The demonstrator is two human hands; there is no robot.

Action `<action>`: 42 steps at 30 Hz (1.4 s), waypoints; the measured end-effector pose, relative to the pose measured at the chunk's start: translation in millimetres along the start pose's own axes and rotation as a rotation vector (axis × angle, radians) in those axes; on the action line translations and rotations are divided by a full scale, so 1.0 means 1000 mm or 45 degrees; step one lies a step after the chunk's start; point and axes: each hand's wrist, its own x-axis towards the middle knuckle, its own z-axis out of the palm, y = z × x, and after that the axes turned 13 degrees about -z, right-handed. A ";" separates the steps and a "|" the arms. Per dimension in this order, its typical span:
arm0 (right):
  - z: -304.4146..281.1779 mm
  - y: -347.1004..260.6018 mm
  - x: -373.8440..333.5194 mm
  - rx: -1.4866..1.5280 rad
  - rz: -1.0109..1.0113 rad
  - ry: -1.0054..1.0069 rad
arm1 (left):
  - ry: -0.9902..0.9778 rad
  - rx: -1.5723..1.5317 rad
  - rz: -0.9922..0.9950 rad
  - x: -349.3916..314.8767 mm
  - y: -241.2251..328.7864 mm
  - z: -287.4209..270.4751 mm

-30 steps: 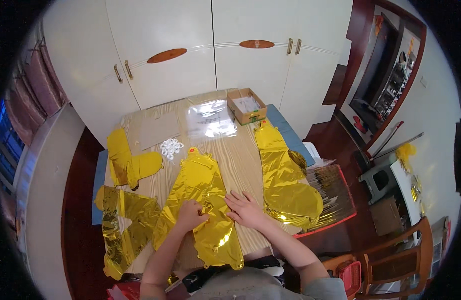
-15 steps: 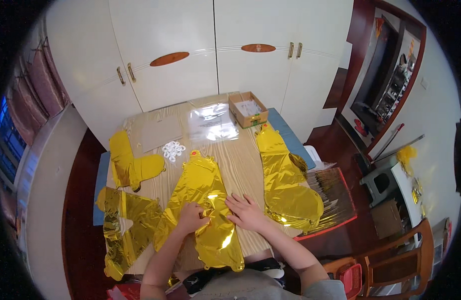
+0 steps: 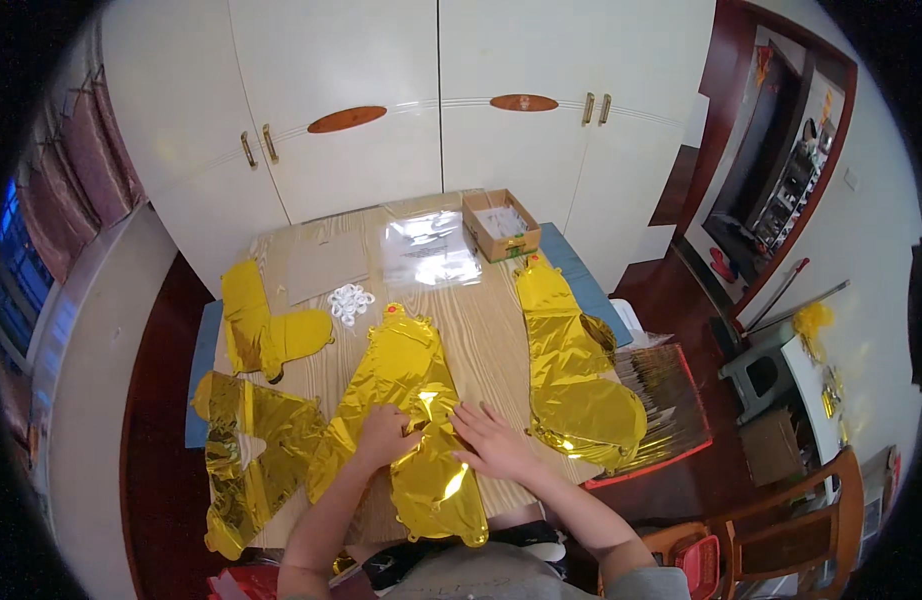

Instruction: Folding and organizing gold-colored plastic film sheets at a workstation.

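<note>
A flat gold foil balloon (image 3: 406, 365) with a small red spot at its far end lies on the wood-grain table in front of me. My left hand (image 3: 386, 436) is curled closed over its middle, pinching the foil by the thumb; the fingertips are partly hidden. My right hand (image 3: 493, 440) rests with its fingers spread along the balloon's right edge, partly on the table. More flat foil balloons lie around: a gold one (image 3: 256, 330) at the far left, a wrinkled, shiny one (image 3: 261, 455) at the near left, and a long one (image 3: 571, 370) on the right.
White rings (image 3: 350, 303) lie heaped beyond the middle balloon. Farther back are clear plastic bags (image 3: 431, 250) and an open cardboard box (image 3: 501, 226). White cabinets (image 3: 341, 60) stand behind the table (image 3: 481, 340). A wooden chair (image 3: 791, 535) is at the near right.
The view has shifted slightly. My right hand has moved a little over the balloon's right edge; my left hand keeps its place on the foil.
</note>
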 end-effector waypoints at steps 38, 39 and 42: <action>0.029 0.118 0.139 0.005 0.355 -0.083 | 0.426 -0.152 -0.187 0.024 -0.038 -0.005; 0.030 0.117 0.139 0.000 0.338 -0.082 | 0.428 -0.136 -0.185 0.022 -0.037 -0.005; 0.028 0.116 0.139 0.003 0.333 -0.060 | 0.426 -0.103 -0.169 0.022 -0.035 -0.007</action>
